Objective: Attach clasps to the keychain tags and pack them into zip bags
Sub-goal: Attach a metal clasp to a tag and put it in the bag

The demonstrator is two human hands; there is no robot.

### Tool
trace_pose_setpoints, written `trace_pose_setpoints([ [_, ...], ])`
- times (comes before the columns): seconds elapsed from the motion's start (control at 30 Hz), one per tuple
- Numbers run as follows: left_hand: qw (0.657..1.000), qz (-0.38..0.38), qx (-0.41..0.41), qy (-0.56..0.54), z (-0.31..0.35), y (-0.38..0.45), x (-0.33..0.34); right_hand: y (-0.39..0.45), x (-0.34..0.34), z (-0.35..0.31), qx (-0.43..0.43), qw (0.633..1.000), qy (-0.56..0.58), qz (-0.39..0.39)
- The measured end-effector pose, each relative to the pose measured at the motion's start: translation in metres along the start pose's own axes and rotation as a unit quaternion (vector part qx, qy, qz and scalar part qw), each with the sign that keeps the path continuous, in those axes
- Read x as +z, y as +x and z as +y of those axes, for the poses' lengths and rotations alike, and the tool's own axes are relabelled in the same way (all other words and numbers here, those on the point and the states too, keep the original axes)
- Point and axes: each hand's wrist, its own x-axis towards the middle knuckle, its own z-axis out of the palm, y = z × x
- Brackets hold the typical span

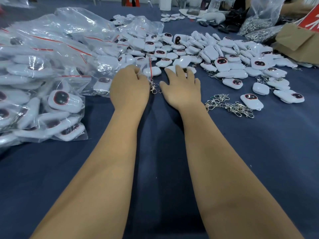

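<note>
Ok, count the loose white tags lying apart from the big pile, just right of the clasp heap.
3, each on the blue cloth: one beside the clasps at, one above it, one further right. Tags in the pile are not counted.

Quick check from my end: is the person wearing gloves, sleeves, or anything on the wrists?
No. Both forearms are bare right down the frame, with no sleeves showing. The left hand and right hand have no gloves, and no watch, bracelet or ring is visible.

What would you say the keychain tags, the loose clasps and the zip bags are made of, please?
Keychain tags: probably smooth white moulded plastic, with a glossy dark window. Loose clasps: shiny silver metal, by their glint. Zip bags: thin clear plastic film, wrinkled and reflective, with a red seal line.
</note>
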Motion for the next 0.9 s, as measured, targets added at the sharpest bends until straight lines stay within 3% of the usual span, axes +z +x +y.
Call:
trace_pose_setpoints([
  [0.13, 0.999, 0.025, 0.017, -0.03, 0.006, -0.003, -0.001, -0.001, -0.007, 0.005, 0.038, 0.992, 0.055, 0.108],
  [0.27, 0.997, 0.001, 0.012, -0.076, 0.009, -0.006, 0.0, -0.003, -0.008, 0.004, 0.055, 0.997, 0.038, 0.039],
  [0.43, 0.988, -0.057, 0.021, -0.142, 0.01, -0.01, 0.001, -0.005, -0.009, 0.003, 0.08, 0.99, 0.052, 0.1],
  [0.7, 0.983, -0.113, -0.027, -0.145, 0.01, -0.008, 0.003, -0.006, -0.012, 0.008, 0.087, 0.983, 0.136, 0.09],
  [0.8, 0.982, -0.121, -0.026, -0.142, 0.009, -0.007, 0.003, -0.008, -0.014, 0.005, 0.087, 0.951, 0.281, 0.1],
  [0.9, 0.98, -0.131, -0.025, -0.147, 0.007, -0.007, 0.004, -0.01, -0.018, -0.001, 0.104, 0.878, 0.452, 0.122],
])
